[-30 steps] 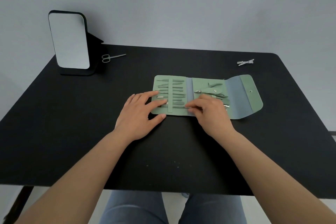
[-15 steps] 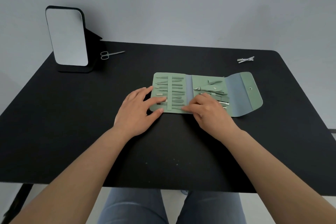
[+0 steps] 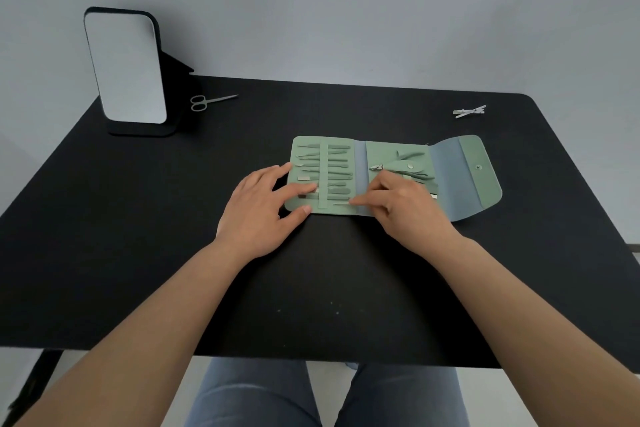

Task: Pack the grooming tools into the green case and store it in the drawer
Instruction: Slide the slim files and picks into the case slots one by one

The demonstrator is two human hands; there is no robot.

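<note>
Slid slightly toward 9 o'clock, right hand [image 3: 405, 204] pinches a slim tool [image 3: 341, 205] while left hand [image 3: 266, 208] flat pins soft, floppy green case [image 3: 481, 184]; best gripped at folds.

Your open case [image 3: 391, 177] lies mid-bench [image 3: 138, 236]; mirror [image 3: 126, 68] and scissors [image 3: 211, 101] behind left, clip [image 3: 470, 111] behind right.

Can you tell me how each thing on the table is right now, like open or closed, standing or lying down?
green case: open, lying flat, flap unfolded to the right.
tools in the case: tucked under the strap in rows.
left hand: fingers spread, pressing on the case's left panel.
right hand: fingertips on the lowest tool.
scissors: closed, lying flat, outside the case.
small metal tool: lying loose near the far right corner.
mirror: standing upright.
</note>
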